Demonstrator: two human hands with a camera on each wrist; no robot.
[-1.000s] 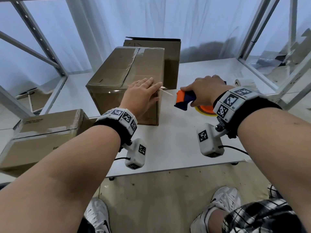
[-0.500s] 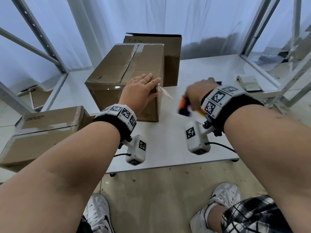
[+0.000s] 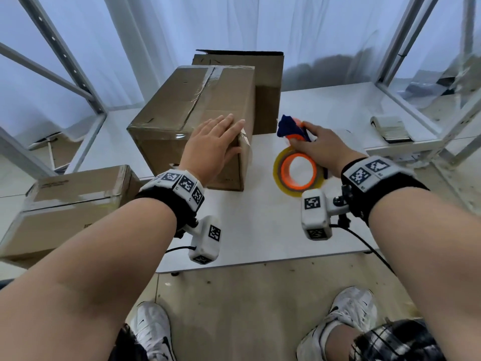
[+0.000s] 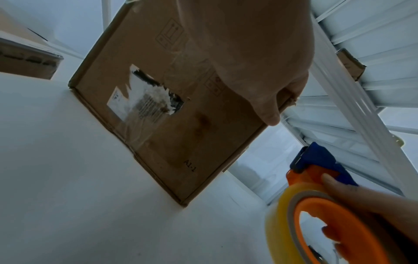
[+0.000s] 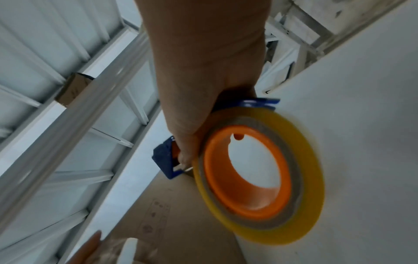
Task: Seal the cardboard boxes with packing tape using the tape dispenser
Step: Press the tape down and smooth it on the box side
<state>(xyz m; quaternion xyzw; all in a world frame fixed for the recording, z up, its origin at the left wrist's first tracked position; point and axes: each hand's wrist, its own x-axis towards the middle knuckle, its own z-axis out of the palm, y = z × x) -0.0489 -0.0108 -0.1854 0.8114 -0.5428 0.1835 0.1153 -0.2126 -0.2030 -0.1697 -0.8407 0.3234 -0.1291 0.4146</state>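
Observation:
A sealed brown cardboard box (image 3: pixel 182 105) stands on the white table (image 3: pixel 260 230), with clear tape along its top seam and down the near face (image 4: pixel 158 134). My left hand (image 3: pixel 223 134) lies flat with straight fingers over the box's near right top corner, pressing the tape end there; the left wrist view shows the thumb (image 4: pixel 269 116) hanging over the box edge. To the right of the box, my right hand (image 3: pixel 312 136) grips the orange-and-blue tape dispenser (image 3: pixel 296 173) with its yellowish roll (image 5: pixel 260 205), low over the table and about a hand's width from the box.
An open-topped box (image 3: pixel 263 74) stands right behind the sealed one. Another taped box (image 3: pixel 65 199) sits lower at the left, off the table. A small pad-like object (image 3: pixel 390 128) lies at the right by the metal frame (image 3: pixel 395 48). The table's front edge (image 3: pixel 260 263) is near my feet.
My right hand has carried the dispenser down and away from the box corner and turned it roll-side up near the table. The tape strand between box and dispenser is gone. The left hand stays on the corner.

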